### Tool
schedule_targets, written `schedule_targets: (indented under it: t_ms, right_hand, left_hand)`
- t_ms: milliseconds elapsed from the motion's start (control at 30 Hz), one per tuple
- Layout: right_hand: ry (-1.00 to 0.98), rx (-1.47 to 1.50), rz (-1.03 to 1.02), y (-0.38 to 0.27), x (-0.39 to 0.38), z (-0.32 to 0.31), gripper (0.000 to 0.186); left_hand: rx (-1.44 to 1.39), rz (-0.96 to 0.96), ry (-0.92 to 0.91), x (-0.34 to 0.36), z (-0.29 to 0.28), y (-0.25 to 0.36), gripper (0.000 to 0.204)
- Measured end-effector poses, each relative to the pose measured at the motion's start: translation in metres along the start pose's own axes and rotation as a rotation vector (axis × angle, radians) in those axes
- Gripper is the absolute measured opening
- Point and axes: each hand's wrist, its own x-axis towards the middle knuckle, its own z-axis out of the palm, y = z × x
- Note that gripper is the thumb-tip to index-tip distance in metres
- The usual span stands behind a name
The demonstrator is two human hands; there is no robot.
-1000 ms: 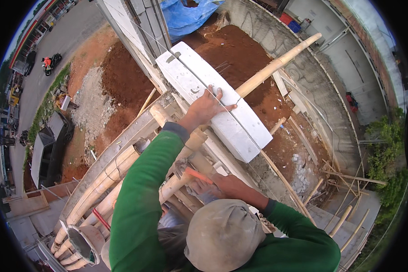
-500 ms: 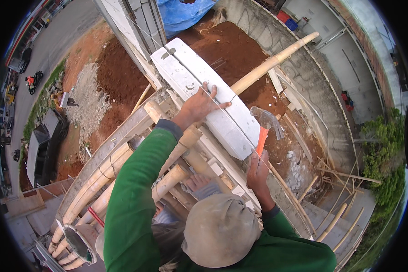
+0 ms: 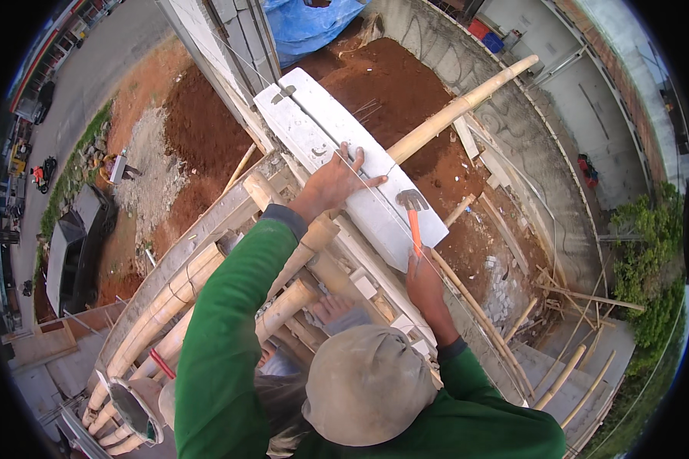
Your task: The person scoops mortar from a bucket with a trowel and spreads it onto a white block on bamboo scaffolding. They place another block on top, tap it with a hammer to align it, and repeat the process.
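Observation:
A long white building block lies slantwise ahead of me on top of the wall, with a dark line along its length. My left hand rests on its middle, fingers spread. In my right hand, at the block's near right end, is a hammer with an orange handle. Its grey head is over the block's top, and its outline is smeared. A thin taut string passes close along the block and by both hands. Grey smudges mark the block's far end.
A bamboo pole juts out beyond the block. Bamboo scaffolding stands at lower left, beside a bucket. Red soil and a blue tarp lie below. A person's covered head fills the lower middle.
The hammer has moved left from beyond the block's end onto its top, and my right hand has shifted left with it. My left hand stays on the block.

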Motion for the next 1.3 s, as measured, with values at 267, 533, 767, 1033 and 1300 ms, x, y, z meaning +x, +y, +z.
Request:
schedule_targets:
  t_ms: [267, 533, 767, 1033, 1300]
  right_hand:
    - [0.006, -0.010, 0.004, -0.004, -0.001, 0.005, 0.029]
    - [0.034, 0.035, 0.036, -0.002, 0.004, 0.005, 0.032]
    - [-0.007, 0.044, 0.099, -0.005, 0.011, 0.006, 0.034]
    - [-0.121, -0.022, 0.137, -0.003, 0.021, 0.003, 0.037]
    - [-0.092, 0.017, 0.123, -0.011, 0.018, 0.001, 0.035]
  left_hand:
    - [0.028, -0.012, 0.061, -0.001, 0.005, 0.001, 0.096]
    - [0.004, -0.014, 0.075, -0.003, 0.001, 0.002, 0.097]
    - [0.018, -0.020, 0.071, -0.001, 0.008, 0.001, 0.099]
    - [0.039, 0.009, 0.035, 0.000, -0.001, -0.001, 0.104]
    - [-0.029, 0.014, 0.037, -0.002, 0.004, -0.003, 0.112]
